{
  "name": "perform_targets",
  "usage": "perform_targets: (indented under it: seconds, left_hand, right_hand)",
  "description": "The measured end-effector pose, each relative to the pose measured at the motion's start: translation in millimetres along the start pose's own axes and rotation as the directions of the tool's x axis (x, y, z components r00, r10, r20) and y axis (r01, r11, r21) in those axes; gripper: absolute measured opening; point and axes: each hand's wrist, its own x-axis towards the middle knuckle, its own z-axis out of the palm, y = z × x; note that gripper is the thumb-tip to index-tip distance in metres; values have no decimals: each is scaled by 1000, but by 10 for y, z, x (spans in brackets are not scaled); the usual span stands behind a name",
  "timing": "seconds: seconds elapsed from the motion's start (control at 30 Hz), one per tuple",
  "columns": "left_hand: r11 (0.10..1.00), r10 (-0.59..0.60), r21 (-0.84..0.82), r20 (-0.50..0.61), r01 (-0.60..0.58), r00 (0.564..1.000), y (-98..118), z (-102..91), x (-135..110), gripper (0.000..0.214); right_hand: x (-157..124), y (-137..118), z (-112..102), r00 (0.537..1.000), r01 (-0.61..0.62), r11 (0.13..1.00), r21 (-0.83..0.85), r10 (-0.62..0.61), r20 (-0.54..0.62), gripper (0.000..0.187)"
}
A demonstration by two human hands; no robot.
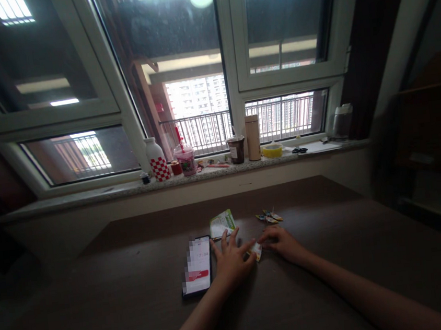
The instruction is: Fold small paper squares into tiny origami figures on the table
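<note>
A small piece of folded paper, white with some yellow, lies on the brown table between my hands. My left hand holds it down with thumb and index finger, while the other fingers spread toward a green and white paper packet. From the other side, my right hand has its fingers bent together at the paper's edge; the exact grip is partly hidden. Just beyond my right hand sits a small colourful folded paper shape with pointed ends. A phone with its screen lit lies left of my left hand.
Behind the table runs a stone windowsill. On it stand a red-checked white bottle, a pink drink cup, a dark cup, a tan flask, yellow tape, black scissors and a clear jug.
</note>
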Motion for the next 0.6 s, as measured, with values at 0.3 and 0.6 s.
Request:
perform_targets:
  seconds: [0.3,0.6]
  left_hand:
    - [999,-12,-45,-34,10,999,-20,-5,3,45]
    - [996,0,-94,-65,-7,998,-36,-2,1,33]
  right_hand:
    - [-1,4,32,1000,18,993,-119,-18,2,23]
    - [12,-76,83,997,-70,973,-222,65,-30,15]
